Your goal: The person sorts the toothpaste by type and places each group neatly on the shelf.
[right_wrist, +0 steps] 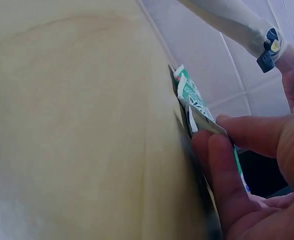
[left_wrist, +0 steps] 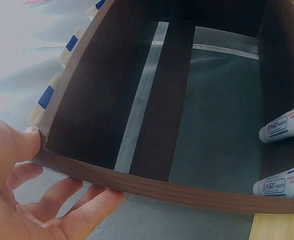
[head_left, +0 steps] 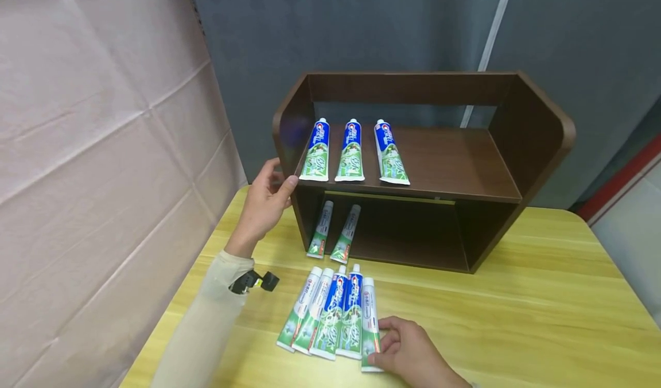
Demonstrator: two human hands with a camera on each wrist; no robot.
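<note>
My left hand (head_left: 262, 203) holds the left side of a dark brown shelf (head_left: 454, 152), its thumb at the middle board's front edge and its fingers along the outer side. With my right hand (head_left: 413, 350) I pinch the lower end of a white-and-green toothpaste tube (head_left: 369, 319), which lies rightmost in a row on the table. Beside it lie two blue-and-green toothpaste tubes (head_left: 353, 310) and two white-and-green ones (head_left: 300, 307). Three blue-and-green tubes (head_left: 351, 152) stand spaced on the upper board. Two white-and-green tubes (left_wrist: 282, 122) are in the lower compartment, at its left.
The shelf stands on a yellow wood-grain table (head_left: 547, 296). Pale cloth (head_left: 103, 118) hangs along the left, and a dark grey curtain (head_left: 361, 26) is behind the shelf. A red-edged white panel (head_left: 635, 175) stands at the right.
</note>
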